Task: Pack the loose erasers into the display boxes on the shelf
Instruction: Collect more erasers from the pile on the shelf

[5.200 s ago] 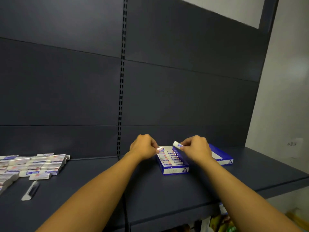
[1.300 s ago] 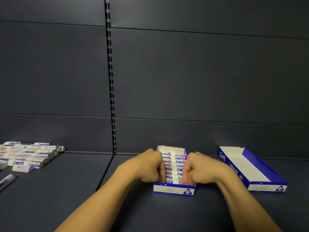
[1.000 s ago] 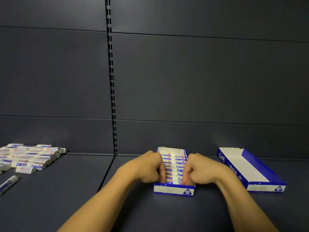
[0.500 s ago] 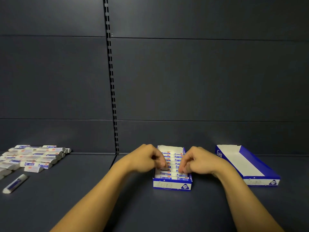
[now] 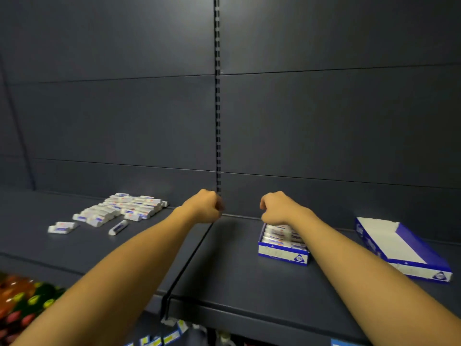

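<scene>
Left hand (image 5: 205, 206) hung in the air above the dark grey metal shelf (image 5: 237, 278), to the left of the filled blue-and-white cardboard display box (image 5: 283, 248) and well apart from it, fingers curled into a loose fist with nothing visible in them. Right hand (image 5: 278, 208) was over the far end of that box, fingers curled downward; whether it touched or pinched an eraser there could not be told (fingertips hidden behind the knuckles, frame blurred). Both bare forearms reached in from the bottom edge.

Filled box sat on the shelf with rows of white erasers in blue-printed sleeves (image 5: 279, 233) packed across it, its blue front wall with a round logo facing the camera. Right of it and well apart lay an empty blue-and-white cardboard display box (image 5: 396, 248), angled, white inside showing. Far left of the filled box, a heap of loose white wrapped erasers (image 5: 122, 209) lay near the back panel, with two strays in front of the heap: one single wrapped eraser (image 5: 61, 227) and one white-and-blue eraser lying on a slant (image 5: 118, 227).

A slotted vertical upright strip (image 5: 218, 108) ran up the dark grey back panel (image 5: 324, 121), left of the filled box. Colourful blurred goods (image 5: 22, 300) showed below the shelf edge, bottom left.
</scene>
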Available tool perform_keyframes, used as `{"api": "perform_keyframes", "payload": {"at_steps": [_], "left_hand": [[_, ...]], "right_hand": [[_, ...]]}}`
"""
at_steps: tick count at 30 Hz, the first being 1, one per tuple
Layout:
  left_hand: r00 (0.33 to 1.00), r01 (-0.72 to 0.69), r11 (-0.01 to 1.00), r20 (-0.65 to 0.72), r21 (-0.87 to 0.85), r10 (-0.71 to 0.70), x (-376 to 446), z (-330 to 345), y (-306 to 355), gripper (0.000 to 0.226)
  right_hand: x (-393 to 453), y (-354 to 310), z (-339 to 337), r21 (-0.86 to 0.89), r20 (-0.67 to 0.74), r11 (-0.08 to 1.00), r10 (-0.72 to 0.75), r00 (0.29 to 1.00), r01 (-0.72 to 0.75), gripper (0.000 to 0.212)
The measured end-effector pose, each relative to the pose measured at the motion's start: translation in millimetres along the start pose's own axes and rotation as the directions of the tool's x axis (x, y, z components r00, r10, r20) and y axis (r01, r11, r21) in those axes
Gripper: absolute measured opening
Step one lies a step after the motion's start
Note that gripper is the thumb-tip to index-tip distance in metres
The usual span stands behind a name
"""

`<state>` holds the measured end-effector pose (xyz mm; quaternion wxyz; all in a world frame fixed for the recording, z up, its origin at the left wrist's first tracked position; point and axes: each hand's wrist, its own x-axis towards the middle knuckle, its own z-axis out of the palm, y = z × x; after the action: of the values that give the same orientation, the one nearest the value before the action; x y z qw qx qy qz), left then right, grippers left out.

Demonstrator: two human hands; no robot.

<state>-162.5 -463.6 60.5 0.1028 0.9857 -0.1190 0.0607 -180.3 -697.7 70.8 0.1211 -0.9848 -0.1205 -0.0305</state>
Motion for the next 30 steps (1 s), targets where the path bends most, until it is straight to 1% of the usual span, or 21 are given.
{"api": "perform_keyframes", "payload": {"at_steps": [2,7,9,12,13,15,18,20,26,30], "left_hand": [[0.997,0.078,0.996,-0.023,0.038,-0.077,-16.1,-5.7,-16.3,0.028],[0.977,0.206,0.972,-0.078,0.109,-0.198,-57.3,-19.7,-55.5,0.031],[0.969,0.24,0.962,-0.098,0.129,-0.228,-74.2,-25.5,-71.6,0.032],[0.959,0.269,0.953,-0.125,0.137,-0.252,-97.9,-33.5,-99.9,0.034],[0.956,0.278,0.951,-0.132,0.138,-0.261,-106.1,-36.2,-110.5,0.034],[0.951,0.297,0.944,-0.137,0.146,-0.278,-121.6,-41.4,-132.5,0.037],[0.948,0.31,0.936,-0.132,0.168,-0.29,-141.8,-52.5,-163.0,0.041],[0.948,0.312,0.931,-0.134,0.189,-0.29,-151.6,-60.1,-180.2,0.039],[0.965,0.247,0.944,-0.14,0.221,-0.219,-168.7,-75.7,-221.6,0.032],[0.967,0.231,0.952,-0.156,0.203,-0.201,-169.9,-76.2,-238.4,0.028]], "right_hand": [[-1.3,-20.0,4.8,-0.042,0.017,0.999,-0.006,1.0,0.007,0.035],[-6.1,-72.8,11.8,-0.142,0.047,0.989,-0.034,0.998,0.04,0.033],[-9.2,-92.2,14.5,-0.15,0.06,0.988,-0.038,0.997,0.046,0.027],[-14.1,-120.6,20.5,-0.16,0.062,0.986,-0.046,0.997,0.055,0.005],[-16.5,-130.3,22.7,-0.16,0.056,0.986,-0.045,0.997,0.053,0.002],[-19.9,-149.6,27.4,-0.158,0.05,0.987,-0.03,0.998,0.037,0.006],[-22.9,-181.3,36.2,-0.161,0.046,0.987,-0.001,0.999,0.008,0.009],[-24.5,-203.1,41.6,-0.167,0.032,0.986,0.018,0.999,-0.013,0.011],[-28.2,-257.2,58.2,-0.158,-0.033,0.986,0.043,0.999,-0.048,0.012],[-33.5,-280.6,63.8,-0.196,-0.019,0.979,0.052,0.998,-0.055,0.014]]}}
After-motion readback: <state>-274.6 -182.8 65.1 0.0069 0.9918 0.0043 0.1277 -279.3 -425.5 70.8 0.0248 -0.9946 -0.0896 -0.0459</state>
